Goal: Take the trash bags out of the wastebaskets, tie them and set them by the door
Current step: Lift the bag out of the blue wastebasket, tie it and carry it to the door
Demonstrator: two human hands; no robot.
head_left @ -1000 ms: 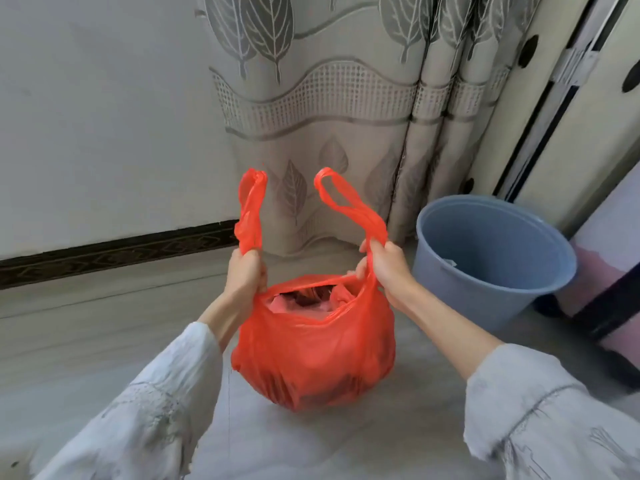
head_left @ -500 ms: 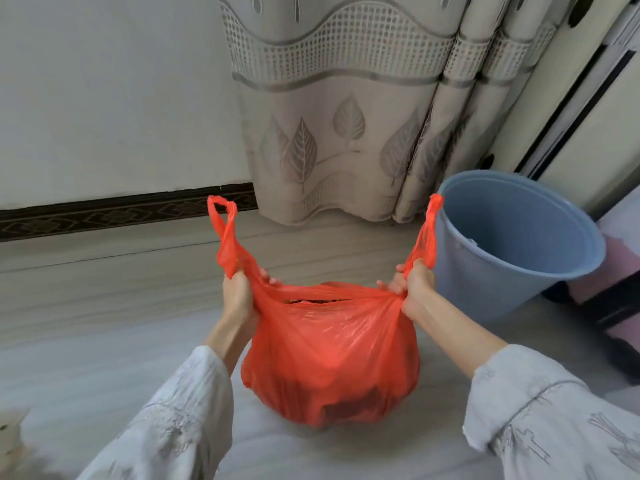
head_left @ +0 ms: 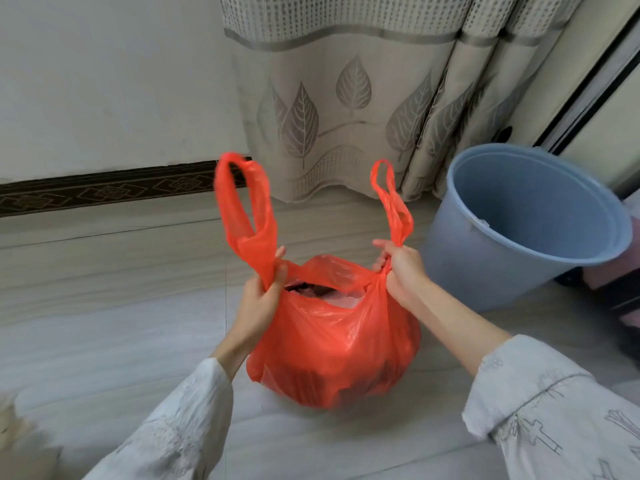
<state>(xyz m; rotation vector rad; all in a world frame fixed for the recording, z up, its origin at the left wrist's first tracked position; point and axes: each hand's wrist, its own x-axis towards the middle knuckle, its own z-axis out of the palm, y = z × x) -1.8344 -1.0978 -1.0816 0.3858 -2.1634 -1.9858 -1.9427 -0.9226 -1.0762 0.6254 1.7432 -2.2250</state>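
We note both forearms cut off by the lower edge, clad in pale, crinkled sleeves (head_left: 180,434) with faint printed motifs. At the lower left corner a blurred tan shape cannot be identified.

The trash bag (head_left: 332,344) sits on the floor (head_left: 104,341) between the arms, out of the wastebasket and not yet tied. It is thin, glossy orange-red plastic, creased, bulging into a rounded form. Its mouth gapes slightly; we see pale pink matter and something dark inside, but the contents cannot be made out. Darker masses show through the lower skin.

The left hand (head_left: 259,299) has its grip clenched on the gathered base of the left handle (head_left: 242,202), which stands up as a wide loop, motion-blurred at the top. The right hand (head_left: 401,268) has its grip clenched on the base of the right handle (head_left: 391,199), a narrower, twisted loop; its index finger points outward. The fingertips of both hands are partly hidden by plastic.

The floor is smooth, pale grey with wood-like grain. Just right of the bag stands a round blue plastic wastebasket (head_left: 485,271), tilted in view. Beyond it at the far right, dark and pink shapes are cut off and unclear.

Farther back hangs a beige curtain (head_left: 346,98) with grey leaf prints, beside a white wall (head_left: 104,81) ending in a dark patterned skirting (head_left: 104,192).
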